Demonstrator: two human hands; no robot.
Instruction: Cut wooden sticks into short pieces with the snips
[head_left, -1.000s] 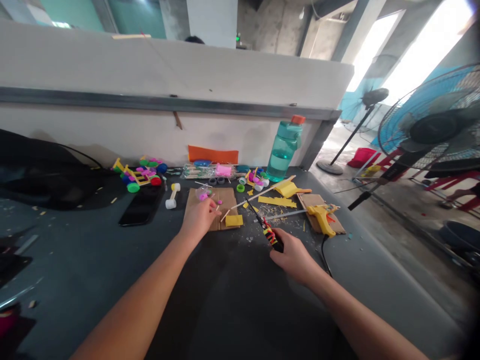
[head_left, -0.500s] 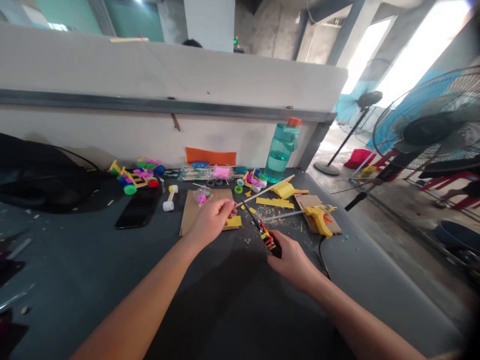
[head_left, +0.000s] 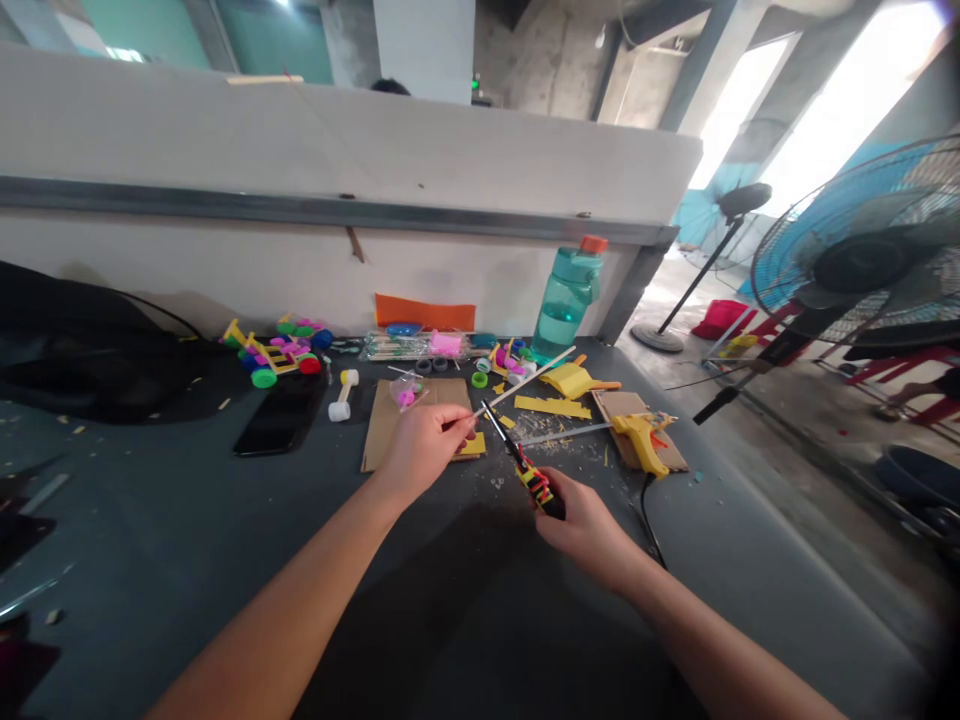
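My left hand point(head_left: 427, 450) pinches one end of a thin pale stick point(head_left: 536, 378), which slants up to the right over the table. My right hand point(head_left: 581, 520) is closed round the yellow, red and black handles of a pair of scissors point(head_left: 504, 432). Their dark, narrow blades point up and left, crossing near the stick close to my left fingertips; whether they touch it I cannot tell. Under my left hand lie a piece of cardboard point(head_left: 379, 430) and a small yellow piece point(head_left: 474, 444). Cut scraps point(head_left: 551, 428) are strewn right of the blades.
A yellow glue gun point(head_left: 643, 440) rests on cardboard at the right, its cord trailing forward. Behind stand a teal water bottle point(head_left: 561, 310) and colourful small wheeled models point(head_left: 277, 355). A black phone point(head_left: 276, 415) lies left. A large fan point(head_left: 855, 262) stands beyond the table.
The stick's far end has dipped and shifted slightly left. The scissor blades have turned a little and look closer together. Both hands keep their hold.
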